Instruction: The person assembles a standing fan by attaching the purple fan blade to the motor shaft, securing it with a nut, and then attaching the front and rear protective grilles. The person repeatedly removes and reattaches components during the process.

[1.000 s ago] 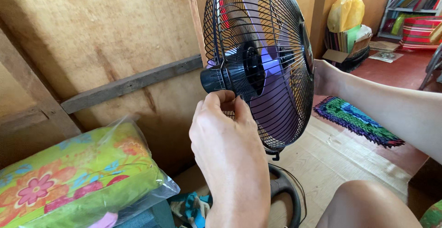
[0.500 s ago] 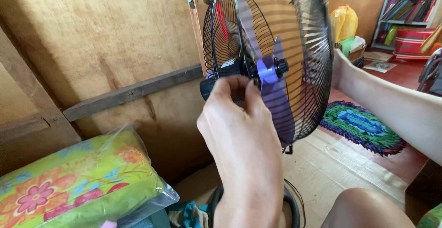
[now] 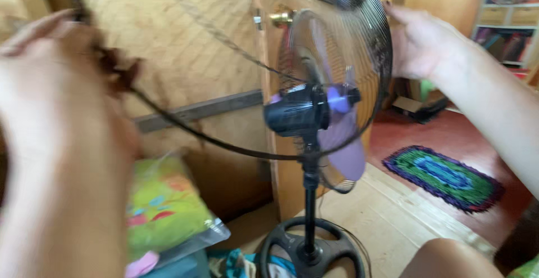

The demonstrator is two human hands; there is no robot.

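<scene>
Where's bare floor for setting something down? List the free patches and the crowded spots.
Free: pale floorboards between the fan base and the rug; red floor behind the rug. Crowded: left of the base, by the bagged cushion.

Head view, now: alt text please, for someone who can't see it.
A person's two hands pull the black wire front grille off a standing fan: the left hand, blurred and close to the camera, grips its rim, the right hand is on the top edge. The purple blades, motor, pole and round black base are uncovered.
</scene>
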